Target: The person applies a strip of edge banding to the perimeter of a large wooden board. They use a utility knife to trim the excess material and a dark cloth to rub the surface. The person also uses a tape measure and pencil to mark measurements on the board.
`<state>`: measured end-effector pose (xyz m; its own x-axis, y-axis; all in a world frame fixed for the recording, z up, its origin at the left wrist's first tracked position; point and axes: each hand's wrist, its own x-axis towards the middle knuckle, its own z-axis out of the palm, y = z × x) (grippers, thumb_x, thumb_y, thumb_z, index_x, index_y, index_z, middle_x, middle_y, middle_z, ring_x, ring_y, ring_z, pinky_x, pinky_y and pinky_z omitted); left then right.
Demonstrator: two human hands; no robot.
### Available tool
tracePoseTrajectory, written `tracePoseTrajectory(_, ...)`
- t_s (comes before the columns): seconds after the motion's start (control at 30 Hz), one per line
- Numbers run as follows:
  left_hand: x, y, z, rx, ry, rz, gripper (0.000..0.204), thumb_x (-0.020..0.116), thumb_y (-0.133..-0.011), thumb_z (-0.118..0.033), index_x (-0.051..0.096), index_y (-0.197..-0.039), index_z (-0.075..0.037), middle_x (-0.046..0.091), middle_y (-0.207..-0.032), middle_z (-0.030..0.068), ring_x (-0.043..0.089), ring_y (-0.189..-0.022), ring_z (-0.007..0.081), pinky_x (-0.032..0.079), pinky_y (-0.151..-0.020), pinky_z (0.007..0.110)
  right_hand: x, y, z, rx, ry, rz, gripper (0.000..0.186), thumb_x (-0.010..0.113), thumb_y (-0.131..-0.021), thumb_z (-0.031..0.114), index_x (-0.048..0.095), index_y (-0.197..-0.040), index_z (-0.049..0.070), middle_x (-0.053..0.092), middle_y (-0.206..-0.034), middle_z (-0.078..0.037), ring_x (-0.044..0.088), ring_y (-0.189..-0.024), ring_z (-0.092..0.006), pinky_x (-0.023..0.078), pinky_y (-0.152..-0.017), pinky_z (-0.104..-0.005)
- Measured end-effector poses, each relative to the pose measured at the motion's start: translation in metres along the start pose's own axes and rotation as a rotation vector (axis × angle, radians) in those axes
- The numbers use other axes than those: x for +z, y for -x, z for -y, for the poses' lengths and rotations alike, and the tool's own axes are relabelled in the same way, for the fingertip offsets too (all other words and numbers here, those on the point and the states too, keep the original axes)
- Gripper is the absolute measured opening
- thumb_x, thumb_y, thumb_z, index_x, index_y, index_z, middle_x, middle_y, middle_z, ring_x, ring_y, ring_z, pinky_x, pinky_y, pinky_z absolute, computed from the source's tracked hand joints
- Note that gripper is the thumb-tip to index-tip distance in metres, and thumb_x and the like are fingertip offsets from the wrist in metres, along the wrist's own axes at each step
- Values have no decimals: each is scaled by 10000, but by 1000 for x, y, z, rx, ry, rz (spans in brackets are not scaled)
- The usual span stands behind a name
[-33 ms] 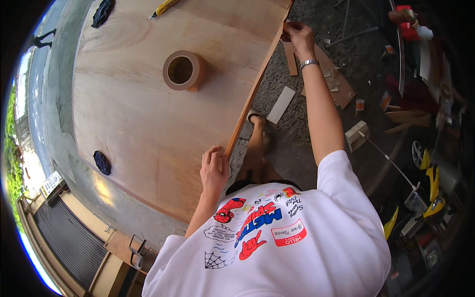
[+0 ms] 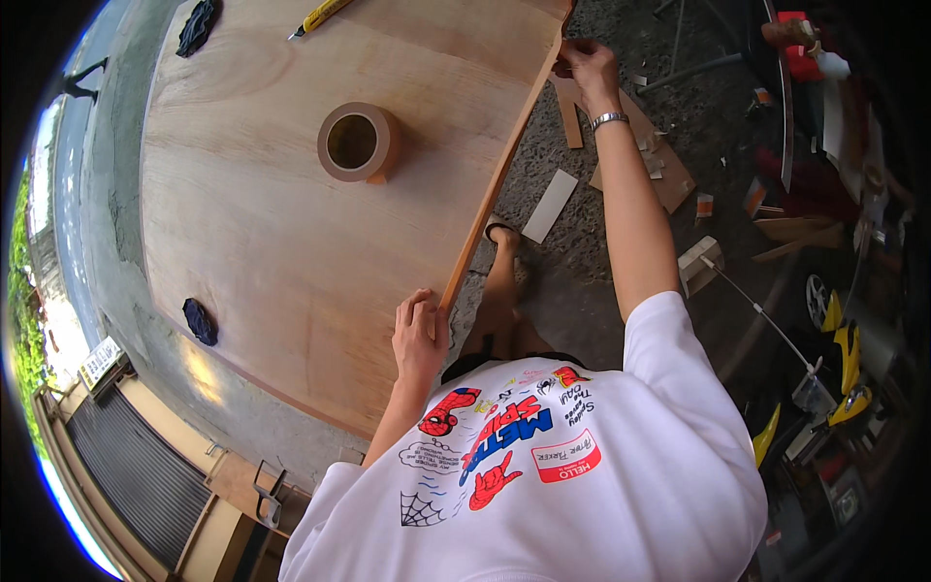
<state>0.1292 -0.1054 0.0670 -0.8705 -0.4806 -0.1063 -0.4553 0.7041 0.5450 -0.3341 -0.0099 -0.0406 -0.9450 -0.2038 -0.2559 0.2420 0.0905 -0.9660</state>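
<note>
A large plywood panel (image 2: pixel 233 194) fills the upper left, with a wood-coloured strip (image 2: pixel 490 218) along its right edge. My left hand (image 2: pixel 419 339) rests at the lower end of that edge, fingers bent over it. My right hand (image 2: pixel 587 73), with a metal watch, pinches the edge near the upper corner, its fingertips partly hidden. A roll of brown tape (image 2: pixel 381 136) lies on the panel. A yellow-handled utility knife (image 2: pixel 315 19) is at the top, and two dark crumpled cloths (image 2: pixel 199 24) lie near the left side.
Wood offcuts (image 2: pixel 645 175) and a white board piece (image 2: pixel 549 207) lie on the rough floor at right, beside a tool on a long metal rod (image 2: pixel 766 315). A yellow wheeled vehicle (image 2: pixel 849 359) stands lower right. A shutter (image 2: pixel 131 475) is at lower left.
Both hands hold nearly the same places on the edge; the view and my right arm have shifted very slightly.
</note>
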Motion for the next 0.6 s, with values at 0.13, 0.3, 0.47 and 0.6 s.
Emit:
tracePoseTrajectory(0.13,3,-4,5,-13,4,13,127,718,-890,-52,626,-973,-25,670,-1219,140,659,-1099,346,576,-849,419,-11,-52,16,-90,72,-28,325,840,-862,176,703,-1016,-76,762,-863,-158,749,-713,-192,629,-656,-304)
tracePoseTrajectory(0.3,1,-8,8,-36,5,35,113,716,-889,-47,626,-953,-21,673,-1230,142,660,-1116,344,569,-873,418,-17,-93,23,-3,84,29,186,761,-909,125,692,-976,-35,721,-812,-109,711,-689,-187,574,-614,-309)
tracePoseTrajectory(0.47,2,-9,10,-22,11,41,91,706,-896,-42,626,-934,-22,676,-1229,145,659,-1144,342,567,-884,419,-25,-122,0,-46,58,30,230,771,-909,163,706,-990,-42,733,-814,-109,723,-691,-194,573,-593,-317)
tracePoseTrajectory(0.6,3,-7,14,-15,1,42,79,699,-898,-36,626,-926,-24,678,-1226,147,661,-1160,341,569,-885,417,-24,-125,2,-67,57,-7,250,776,-906,186,707,-992,-38,725,-797,-106,703,-654,-192,558,-570,-329)
